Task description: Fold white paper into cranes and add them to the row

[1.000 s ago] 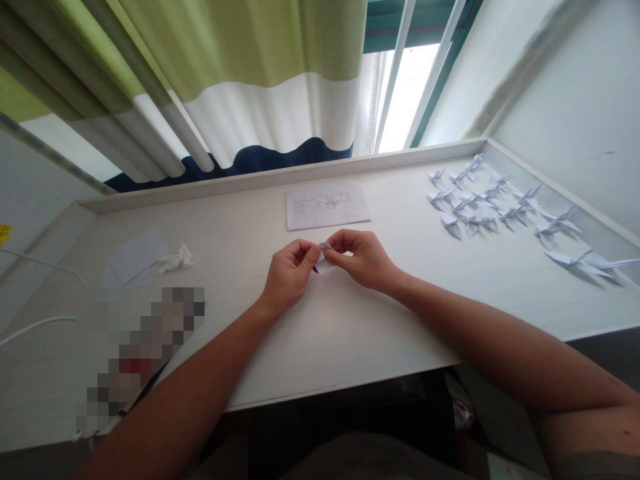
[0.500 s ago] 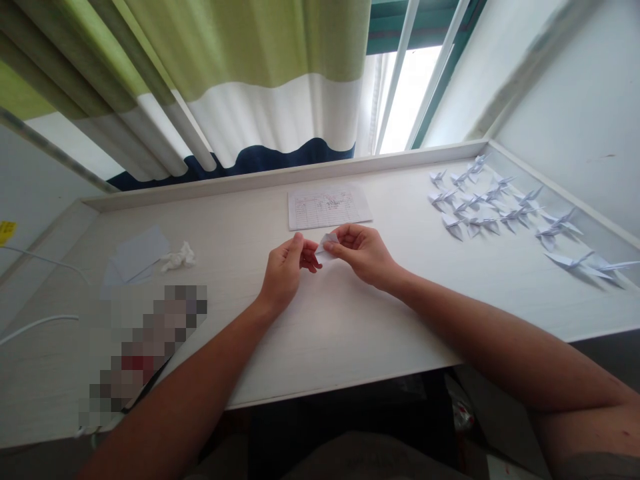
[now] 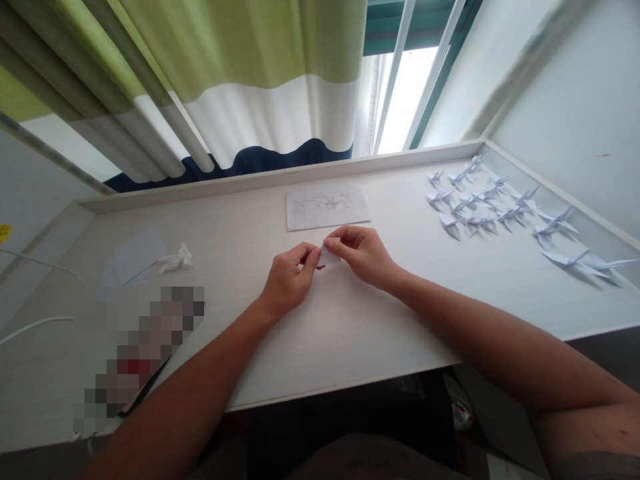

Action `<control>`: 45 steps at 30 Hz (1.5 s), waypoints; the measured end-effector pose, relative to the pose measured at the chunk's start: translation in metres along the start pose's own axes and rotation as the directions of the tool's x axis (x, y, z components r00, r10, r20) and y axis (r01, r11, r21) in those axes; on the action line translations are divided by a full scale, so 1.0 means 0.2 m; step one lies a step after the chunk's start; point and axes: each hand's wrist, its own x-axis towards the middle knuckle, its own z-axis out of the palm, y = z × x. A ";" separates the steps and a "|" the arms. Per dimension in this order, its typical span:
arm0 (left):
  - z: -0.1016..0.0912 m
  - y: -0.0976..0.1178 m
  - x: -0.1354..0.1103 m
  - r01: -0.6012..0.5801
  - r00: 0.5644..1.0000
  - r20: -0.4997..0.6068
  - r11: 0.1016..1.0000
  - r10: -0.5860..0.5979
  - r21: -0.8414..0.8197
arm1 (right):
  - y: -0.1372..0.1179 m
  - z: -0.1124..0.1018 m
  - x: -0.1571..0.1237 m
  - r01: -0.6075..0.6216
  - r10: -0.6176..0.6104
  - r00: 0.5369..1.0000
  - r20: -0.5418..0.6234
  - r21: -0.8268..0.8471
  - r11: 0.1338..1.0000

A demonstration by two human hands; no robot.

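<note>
A small folded piece of white paper [image 3: 331, 256] is held between my two hands above the middle of the desk. My left hand [image 3: 290, 277] pinches its left side with thumb and fingers. My right hand [image 3: 361, 253] grips its upper right part between thumb and forefinger. Fingers cover much of the paper, so its full shape is hidden. Just beyond my hands a printed form with a table on it [image 3: 327, 208] lies flat. Several folded white paper cranes [image 3: 470, 203] stand in rows at the right.
The white desk [image 3: 280, 360] has a raised rim along its back and sides. On the left lie white paper sheets [image 3: 135, 257], a crumpled tissue [image 3: 176, 259], white cables [image 3: 43, 323] and a pixelated object [image 3: 150, 353]. A curtain [image 3: 270, 100] hangs behind the desk.
My left thumb and fingers have closed on the paper's left side, where before they were apart. The paper has turned in my grip. The view has shifted slightly.
</note>
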 end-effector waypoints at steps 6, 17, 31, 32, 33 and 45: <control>0.02 0.01 -0.01 0.005 1.000 -0.007 0.998 -0.005 -0.060 | -0.03 0.00 -0.01 0.045 -0.046 0.999 -0.015 -0.033 0.998; 0.01 0.00 0.01 -0.009 1.000 -0.016 0.996 0.008 -0.084 | -0.02 0.01 0.00 0.002 -0.002 0.999 0.047 -0.007 1.000; 0.00 -0.01 0.03 0.095 0.995 0.038 0.963 -0.088 -0.250 | -0.02 0.00 0.00 0.049 -0.050 0.999 0.012 0.077 0.996; 0.00 -0.01 0.03 0.101 0.995 0.038 0.954 -0.094 -0.281 | -0.02 0.00 0.00 0.046 -0.047 0.999 0.012 0.095 0.994; -0.01 -0.01 0.03 0.106 0.994 0.036 0.945 -0.100 -0.310 | -0.02 0.00 0.00 0.042 -0.044 0.999 0.012 0.108 0.993; 0.00 0.01 0.02 -0.022 0.999 -0.032 0.984 0.017 -0.174 | -0.02 -0.01 0.00 0.045 -0.049 0.998 0.043 0.097 0.994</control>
